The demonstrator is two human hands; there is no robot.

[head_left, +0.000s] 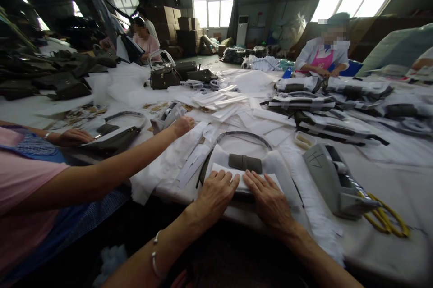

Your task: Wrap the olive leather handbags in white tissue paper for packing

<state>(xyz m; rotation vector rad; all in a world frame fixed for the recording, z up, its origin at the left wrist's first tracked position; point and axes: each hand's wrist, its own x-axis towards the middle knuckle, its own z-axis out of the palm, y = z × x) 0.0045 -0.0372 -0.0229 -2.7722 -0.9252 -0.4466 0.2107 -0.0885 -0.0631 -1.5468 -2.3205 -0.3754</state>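
White, straight-edged sheet [241, 184] (olive piece [245, 163] behind) lies beneath left hand [216, 193] and right hand [270, 200], grip unclear.

"How is the handbag [252, 165] laid?"
"It is set flat near the counter's [402, 184] edge, its wrapped handle [244, 134] arched toward the far side."
"And the dark olive panel [244, 162]?"
"It is seen bare, framed by pale wrapping [287, 171]."
"The white paper [242, 183]?"
"It is stretched along the panel's near side, both ends partly covered."
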